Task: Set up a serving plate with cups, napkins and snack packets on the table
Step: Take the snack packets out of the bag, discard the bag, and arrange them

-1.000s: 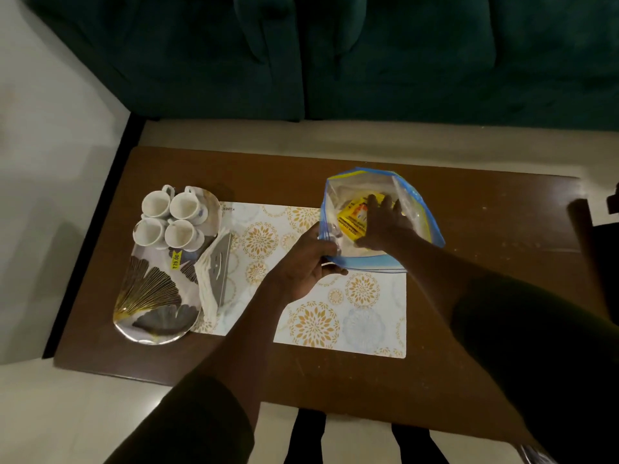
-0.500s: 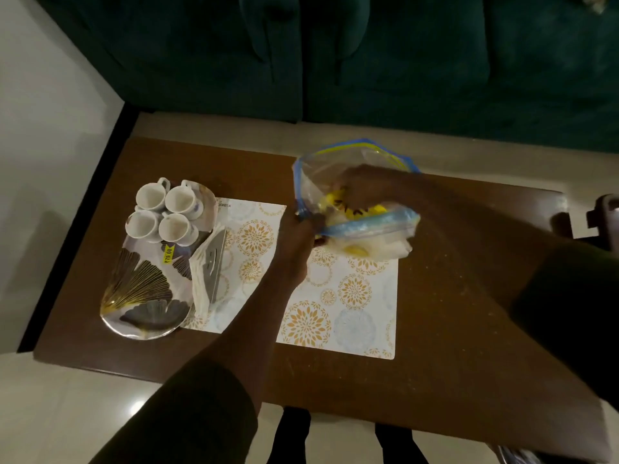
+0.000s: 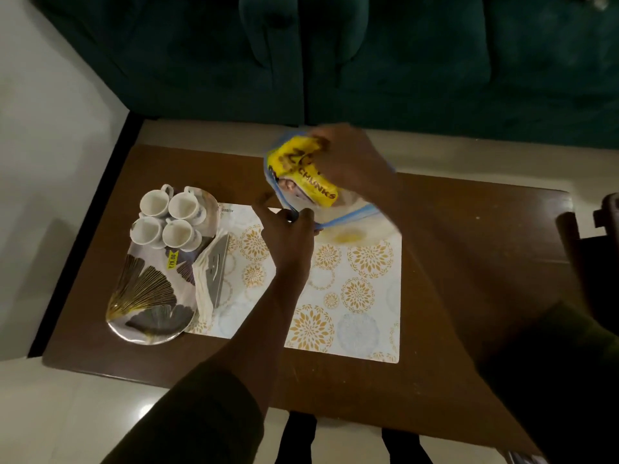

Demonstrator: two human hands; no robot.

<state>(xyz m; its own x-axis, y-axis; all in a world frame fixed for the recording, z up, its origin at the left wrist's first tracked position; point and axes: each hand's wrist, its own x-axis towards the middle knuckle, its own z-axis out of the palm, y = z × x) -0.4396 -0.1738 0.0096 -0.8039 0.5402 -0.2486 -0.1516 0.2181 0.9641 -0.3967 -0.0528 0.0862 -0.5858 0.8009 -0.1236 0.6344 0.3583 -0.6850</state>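
My right hand (image 3: 351, 159) grips a yellow snack packet (image 3: 308, 172) marked CHUNKS, half out of a clear zip bag (image 3: 348, 219) with a blue edge. My left hand (image 3: 288, 232) pinches the bag's blue rim at its near side. The bag sits at the far end of a patterned placemat (image 3: 355, 296). To the left lies an oval serving plate (image 3: 144, 296) with a gold leaf print. Several white cups (image 3: 167, 219) stand on its far end. A stack of white napkins in a metal holder (image 3: 211, 272) leans at the plate's right edge.
Everything rests on a brown wooden table (image 3: 469, 262). A dark green sofa (image 3: 335, 55) runs along the far side. A dark chair part (image 3: 599, 236) shows at the right edge. Pale floor surrounds the table on the left.
My right hand has pulled the yellow packet up and out of the bag's mouth; earlier it was reaching inside. My left hand keeps hold of the bag's rim.
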